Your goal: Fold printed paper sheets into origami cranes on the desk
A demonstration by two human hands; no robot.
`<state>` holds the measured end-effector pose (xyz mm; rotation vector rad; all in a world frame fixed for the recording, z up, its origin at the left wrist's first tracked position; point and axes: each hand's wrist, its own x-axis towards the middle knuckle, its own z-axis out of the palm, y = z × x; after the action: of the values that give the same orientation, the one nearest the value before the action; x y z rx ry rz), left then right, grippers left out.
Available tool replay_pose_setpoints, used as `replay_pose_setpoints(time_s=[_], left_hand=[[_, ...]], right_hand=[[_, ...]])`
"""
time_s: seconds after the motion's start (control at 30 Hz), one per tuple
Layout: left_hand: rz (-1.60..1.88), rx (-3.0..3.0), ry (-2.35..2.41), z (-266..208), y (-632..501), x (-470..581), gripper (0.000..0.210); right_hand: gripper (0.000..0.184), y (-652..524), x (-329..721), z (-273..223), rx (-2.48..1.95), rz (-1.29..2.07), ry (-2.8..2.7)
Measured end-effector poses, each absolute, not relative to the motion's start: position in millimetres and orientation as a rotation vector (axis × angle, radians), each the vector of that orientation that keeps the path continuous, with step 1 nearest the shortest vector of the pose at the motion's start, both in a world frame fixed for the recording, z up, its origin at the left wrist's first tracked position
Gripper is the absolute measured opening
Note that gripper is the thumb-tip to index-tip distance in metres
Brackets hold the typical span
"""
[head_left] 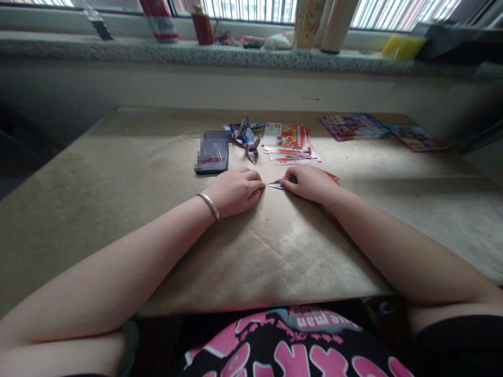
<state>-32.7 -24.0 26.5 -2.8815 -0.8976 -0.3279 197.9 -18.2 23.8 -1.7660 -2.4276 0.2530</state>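
Between my two hands lies a narrow piece of folded printed paper, low over the table. My left hand, with a silver bangle at the wrist, pinches its pointed left tip. My right hand is closed on the paper farther along and covers much of it. An orange corner sticks out beyond the right knuckles. Just behind my left hand is a phone, partly blurred out. Folded paper shapes with pointed arms sit beside it. Behind my right hand is a loose pile of red and white printed cards.
The table has a beige cover with creases. Two lots of colourful printed booklets lie at the back right, a stack and another. A stone windowsill beyond holds a can, bottles and a yellow item.
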Motion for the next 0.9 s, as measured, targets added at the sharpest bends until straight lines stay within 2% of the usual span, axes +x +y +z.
replay_pose_setpoints(time_s=[0.3,0.53,0.7,0.9], left_hand=[[-0.414,-2.885,-0.972,19.6,-21.0,-35.0,0.028],[-0.321,-2.962,-0.787,16.8,-21.0,-32.2,0.045],[-0.275,-2.927,-0.859,19.5,-21.5,-31.2,0.042],[-0.213,-2.89,-0.922,22.4,-28.3,-25.6,0.046]], right_hand=[[0.027,-18.1,198.4,25.2,-1.778,0.23,-2.448],[0.027,-16.9,196.8,23.9,-1.724,0.211,-2.419],[0.024,-12.8,193.0,20.8,-1.608,0.163,-2.404],[0.023,-9.6,203.7,18.2,-1.686,0.262,-2.319]])
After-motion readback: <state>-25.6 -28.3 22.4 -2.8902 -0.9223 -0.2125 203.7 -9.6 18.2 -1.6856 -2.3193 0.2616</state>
